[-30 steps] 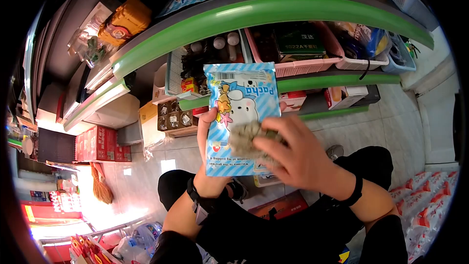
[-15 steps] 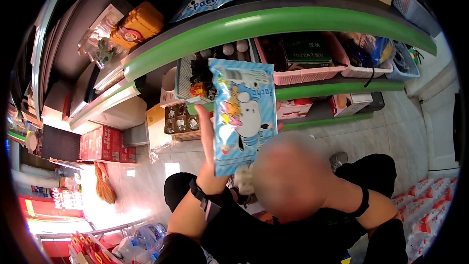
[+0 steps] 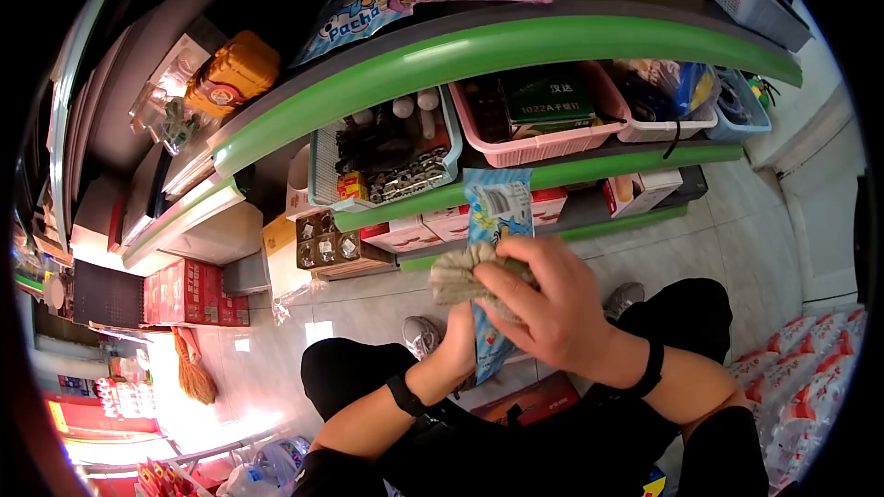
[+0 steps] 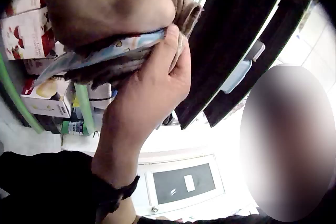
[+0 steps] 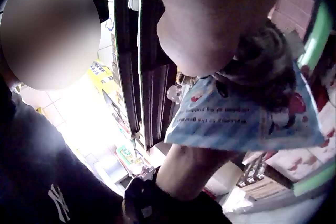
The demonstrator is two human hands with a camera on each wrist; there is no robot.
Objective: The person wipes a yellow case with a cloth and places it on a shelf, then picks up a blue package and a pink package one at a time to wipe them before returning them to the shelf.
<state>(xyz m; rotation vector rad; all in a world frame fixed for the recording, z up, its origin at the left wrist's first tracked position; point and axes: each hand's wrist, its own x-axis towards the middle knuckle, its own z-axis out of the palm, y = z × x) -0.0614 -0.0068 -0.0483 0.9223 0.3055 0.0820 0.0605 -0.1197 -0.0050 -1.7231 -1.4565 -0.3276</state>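
A blue striped packet (image 3: 502,202) with a barcode and cartoon print stands turned partly edge-on to the head view. My left hand (image 3: 451,350) grips it from the left, its fingers mostly hidden behind it. My right hand (image 3: 562,304) bunches a beige-grey rag (image 3: 456,278) and holds it across the middle of the packet. In the left wrist view, the right hand (image 4: 157,77) pinches the rag with its thumb against the packet's edge. Printed lettering shows on the packet (image 5: 226,129) in the right wrist view, below the dark folds of the rag.
Green-edged shelves (image 3: 442,55) stand in front, with a blue basket of tools (image 3: 451,152), a pink basket (image 3: 516,152) and red-white boxes below. Packets like the held one (image 3: 354,14) lie on the upper shelf. Wrapped bottles (image 3: 801,387) stand at right, a broom (image 3: 193,373) at left.
The packet has turned from facing the head camera to nearly edge-on. My right hand dropped below it with the rag, then came back up and put the rag against it.
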